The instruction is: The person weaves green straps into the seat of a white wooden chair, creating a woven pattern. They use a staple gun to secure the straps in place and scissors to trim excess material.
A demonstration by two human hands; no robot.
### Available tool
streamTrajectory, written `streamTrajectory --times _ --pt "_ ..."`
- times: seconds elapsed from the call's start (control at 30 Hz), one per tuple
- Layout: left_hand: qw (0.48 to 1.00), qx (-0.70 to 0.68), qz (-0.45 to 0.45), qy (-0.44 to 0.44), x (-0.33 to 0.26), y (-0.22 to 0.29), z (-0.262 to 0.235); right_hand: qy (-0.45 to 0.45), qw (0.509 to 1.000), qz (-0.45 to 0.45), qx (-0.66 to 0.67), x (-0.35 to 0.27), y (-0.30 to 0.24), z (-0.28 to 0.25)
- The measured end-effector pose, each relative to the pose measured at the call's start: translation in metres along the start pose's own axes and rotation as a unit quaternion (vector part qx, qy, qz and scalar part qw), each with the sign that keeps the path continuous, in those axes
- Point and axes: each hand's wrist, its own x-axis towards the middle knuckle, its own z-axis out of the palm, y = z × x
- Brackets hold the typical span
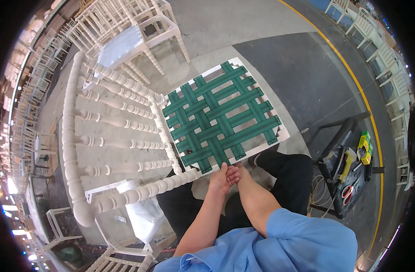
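A white wooden chair with turned spindles stands in front of me. Green webbing straps are woven across its seat frame, with gaps between them on the right. At the near edge of the seat, my left hand is closed, its thumb against the end of one strap and its fingers curled. My right hand is close beside it at the same rail; its fingers are hidden behind the left hand and the frame edge.
On my right a black stool bears a yellow-handled tool, orange-handled scissors and a yellow-green box. More white chairs stand beyond the backrest, with others at lower left. A yellow floor line curves along the right.
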Motion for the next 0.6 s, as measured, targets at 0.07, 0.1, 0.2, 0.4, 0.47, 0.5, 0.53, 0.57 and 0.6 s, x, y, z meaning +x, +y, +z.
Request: streamTrajectory --times 0.07,0.1,0.2,0.4,0.47,0.5,0.53,0.57,0.6 --pt "1.000 0.002 -0.015 -0.021 0.000 0.003 -0.005 0.018 1.000 -0.019 -0.003 0.009 -0.004 0.005" --pt "0.999 -0.003 -0.023 -0.038 -0.001 0.003 -0.009 0.028 0.999 -0.027 -0.004 0.013 -0.007 0.007" --pt "0.997 -0.013 -0.035 -0.074 -0.003 0.000 -0.028 0.055 0.997 -0.053 -0.011 0.028 -0.018 0.012" --pt "0.976 -0.200 -0.080 0.027 0.028 -0.016 -0.046 0.107 0.990 -0.087 -0.031 0.057 -0.041 0.019" --pt "0.966 -0.235 -0.083 0.067 0.048 -0.016 -0.045 0.120 0.987 -0.094 -0.040 0.065 -0.048 0.021" --pt "0.963 -0.244 -0.091 0.071 0.057 -0.016 -0.046 0.128 0.986 -0.096 -0.043 0.068 -0.051 0.020" --pt "0.959 -0.243 -0.106 0.096 0.064 -0.016 -0.047 0.135 0.985 -0.098 -0.048 0.072 -0.054 0.020" --pt "0.952 -0.281 -0.102 0.064 0.070 -0.016 -0.049 0.142 0.984 -0.097 -0.051 0.074 -0.055 0.019" --pt "0.945 -0.307 -0.103 0.053 0.074 -0.015 -0.052 0.150 0.982 -0.100 -0.054 0.078 -0.058 0.018"
